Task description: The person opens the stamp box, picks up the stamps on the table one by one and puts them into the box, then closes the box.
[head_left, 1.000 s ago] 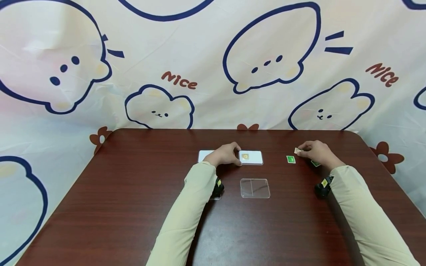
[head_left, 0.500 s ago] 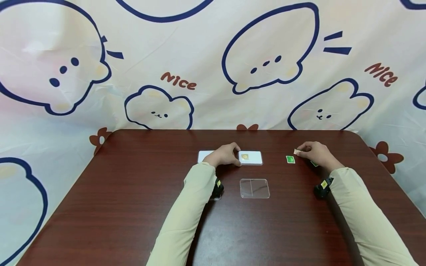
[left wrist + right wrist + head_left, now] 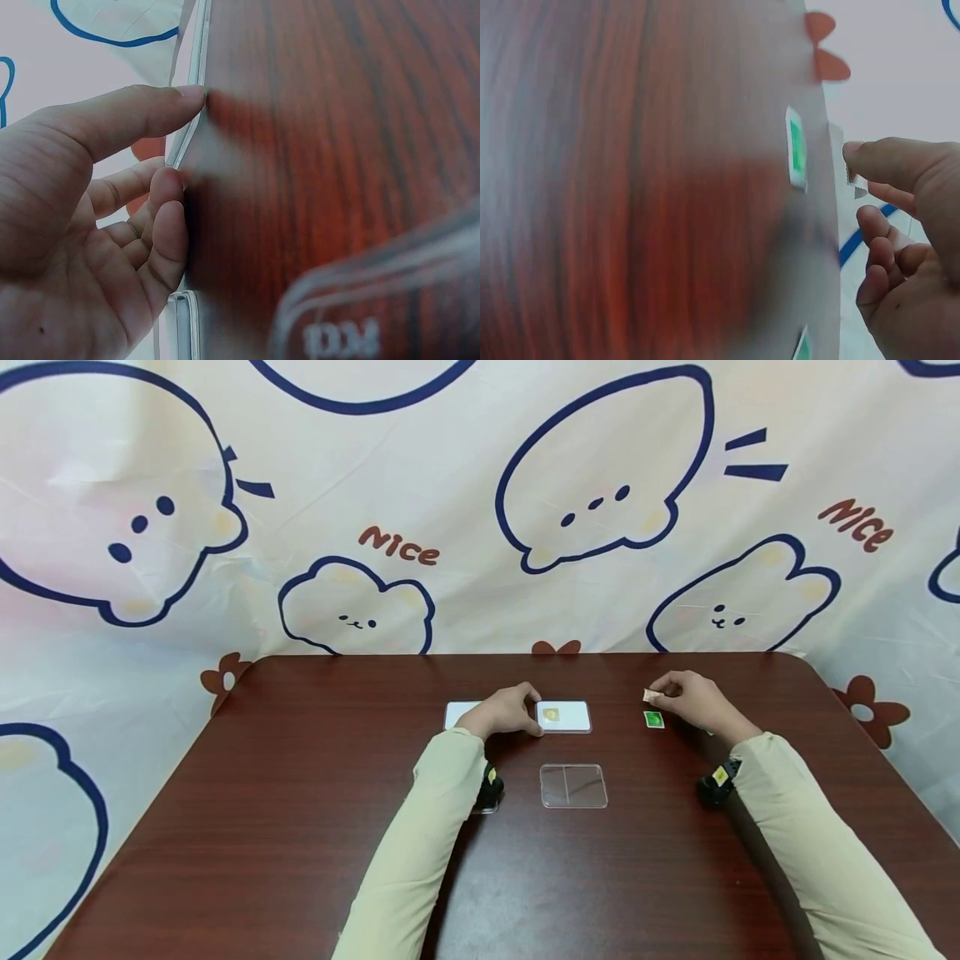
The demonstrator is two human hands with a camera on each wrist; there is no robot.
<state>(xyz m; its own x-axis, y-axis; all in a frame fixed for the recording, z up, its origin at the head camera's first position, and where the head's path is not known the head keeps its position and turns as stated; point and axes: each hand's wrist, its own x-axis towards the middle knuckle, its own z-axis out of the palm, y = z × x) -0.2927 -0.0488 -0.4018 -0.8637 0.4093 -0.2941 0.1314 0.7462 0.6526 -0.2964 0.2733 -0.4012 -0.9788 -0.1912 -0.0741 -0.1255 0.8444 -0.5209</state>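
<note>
My left hand [image 3: 506, 710] holds the left end of a flat white case [image 3: 576, 717] between thumb and fingers. A small pale stamp [image 3: 551, 714] lies on the case's white face. In the left wrist view the thumb presses along the edge of the case [image 3: 199, 49]. My right hand [image 3: 693, 700] pinches a small stamp [image 3: 651, 696] with serrated edges [image 3: 850, 174], raised above the table. Just below it lies a green stamp [image 3: 654, 720]. Another green stamp [image 3: 802, 347] is mostly hidden under the right hand in the head view.
A second white case [image 3: 457, 713] sits behind the left hand, partly covered. Nearer to me lies a clear divided lid [image 3: 573, 787]. Another clear lid [image 3: 487, 811] shows beside the left wrist. A patterned cloth [image 3: 465, 485] hangs behind the brown table [image 3: 262, 793].
My right hand has moved left and slightly away with the pinched stamp, passing above the green stamp. The left hand stays at the case.
</note>
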